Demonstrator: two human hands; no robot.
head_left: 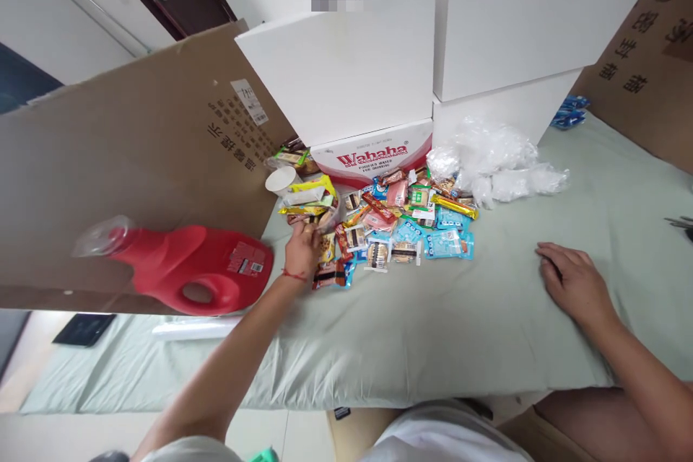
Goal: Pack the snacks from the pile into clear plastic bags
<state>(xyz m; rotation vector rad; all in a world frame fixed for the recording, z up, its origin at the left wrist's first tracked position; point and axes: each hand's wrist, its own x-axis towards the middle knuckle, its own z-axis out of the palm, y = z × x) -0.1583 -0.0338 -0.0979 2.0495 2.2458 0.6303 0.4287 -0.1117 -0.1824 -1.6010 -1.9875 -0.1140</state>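
Note:
My left hand (303,254), with a red cord on the wrist, reaches to the left side of a heap of wrapped snacks (401,213). Its fingers are drawn together at the lower edge of a clear plastic bag (336,211) of snacks; whatever is between them is hidden. Yellow packets (311,195) stick out of that bag's top. Just right of the hand lie round biscuits in clear wrappers (377,255) and light-blue packets (448,244). My right hand (577,281) rests on the green cloth, fingers extended and holding nothing.
A red jug (200,267) lies on its side against a cardboard panel (162,137) at left. Behind the heap stand a Wahaha carton (373,151) and white boxes (351,72). Crumpled clear plastic (492,159) sits right of it. A white paper cup (282,179) leans nearby.

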